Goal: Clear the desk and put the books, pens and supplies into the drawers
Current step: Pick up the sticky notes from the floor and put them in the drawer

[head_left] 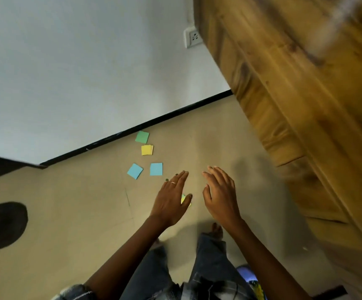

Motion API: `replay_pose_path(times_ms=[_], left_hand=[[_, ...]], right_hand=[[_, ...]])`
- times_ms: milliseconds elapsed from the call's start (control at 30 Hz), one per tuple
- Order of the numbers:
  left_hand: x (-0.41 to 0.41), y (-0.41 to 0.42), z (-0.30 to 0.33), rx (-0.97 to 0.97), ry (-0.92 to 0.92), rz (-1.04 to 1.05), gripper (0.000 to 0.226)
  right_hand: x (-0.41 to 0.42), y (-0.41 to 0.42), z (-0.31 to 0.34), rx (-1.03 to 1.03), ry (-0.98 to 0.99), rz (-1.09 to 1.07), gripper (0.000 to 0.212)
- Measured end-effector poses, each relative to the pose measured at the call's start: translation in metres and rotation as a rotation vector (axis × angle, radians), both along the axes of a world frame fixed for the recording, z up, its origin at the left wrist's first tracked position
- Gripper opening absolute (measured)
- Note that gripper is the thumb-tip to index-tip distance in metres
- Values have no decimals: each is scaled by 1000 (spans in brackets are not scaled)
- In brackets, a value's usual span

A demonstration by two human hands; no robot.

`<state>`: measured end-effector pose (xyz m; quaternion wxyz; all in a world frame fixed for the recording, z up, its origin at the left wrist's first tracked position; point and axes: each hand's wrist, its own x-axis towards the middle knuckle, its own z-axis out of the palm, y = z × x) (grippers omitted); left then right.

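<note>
- Head view, looking pretty much straight down at a beige floor [67, 213], with a white wall [78, 61] up top and a black skirting strip [132, 128] running along where they meet.
- Left hand [171, 202] is stretched out over the floor, fingers straight and close together, with a thin ring on one finger. The thumb sits against a small yellow-green bit of sticky notes [183, 199] peeking out under the palm. Looks like it's holding them, but most of the paper is hidden, so can't say how many.
- Right hand [221, 195] hovers just at 3 o'clock of the left one, fingers relaxed and slightly spread, holding nothing.
- More notes lie loose on the floor, at about 11 o'clock from the left hand: a green square sticky note [142, 137] closest to the skirting, a yellow square sticky note [147, 150] just below it (seems to be two stacked), then a light blue square sticky note [135, 171] and another blue square sticky note [156, 169] side by side, nearest the fingertips but not touching them.
- A brown wooden desk [305, 105], blurry, fills the 1 to 4 o'clock side of the frame.
- A white wall socket [193, 37] sits at 12 o'clock, next to the desk edge.
- A round black patch [2, 226] on the floor at 9 o'clock.
- Jeans-clad legs [210, 256] and a bare foot [217, 230] at 6 o'clock.
</note>
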<state>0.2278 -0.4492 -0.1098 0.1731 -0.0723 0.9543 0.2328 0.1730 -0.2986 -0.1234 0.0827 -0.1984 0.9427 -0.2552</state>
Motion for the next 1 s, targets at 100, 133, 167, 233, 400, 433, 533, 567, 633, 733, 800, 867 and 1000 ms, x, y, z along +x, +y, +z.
replay_pose_path(times_ms=[100,133,167,233,400,433,533,567,633,733,800,867,1000], left_hand=[[26,-33,-19,14,-100,44,63],[33,-43,-27,25,-130,48,63],[38,-52,-35,35,-153,49,64],[46,-69,-50,59,-192,12,64],[51,-123,-92,93,-374,-189,63],[53,-135,-104,92,-404,-215,63],[54,-170,-150,56,-429,-264,59],[52,-179,-166,39,-437,-272,59],[48,-190,-198,10,-437,-279,62],[48,-193,-254,-6,-442,-257,60],[52,-186,-302,-28,-444,-256,59],[54,-176,-346,-70,-470,-282,59],[68,-148,-453,-35,-487,-292,60]], right_hand=[[12,-29,-20,38,-45,20,44],[16,-39,-27,52,-52,22,46],[20,-47,-35,64,-63,23,47],[27,-62,-53,76,-91,3,47],[56,-95,-115,136,-233,-181,46],[66,-100,-129,147,-275,-225,44],[96,-113,-170,194,-376,-291,47],[103,-116,-186,221,-412,-284,46],[113,-120,-221,274,-463,-246,39],[109,-119,-279,338,-504,-182,38],[98,-113,-325,369,-493,-160,39],[85,-108,-368,356,-487,-161,39],[77,-97,-465,339,-481,-99,43]])
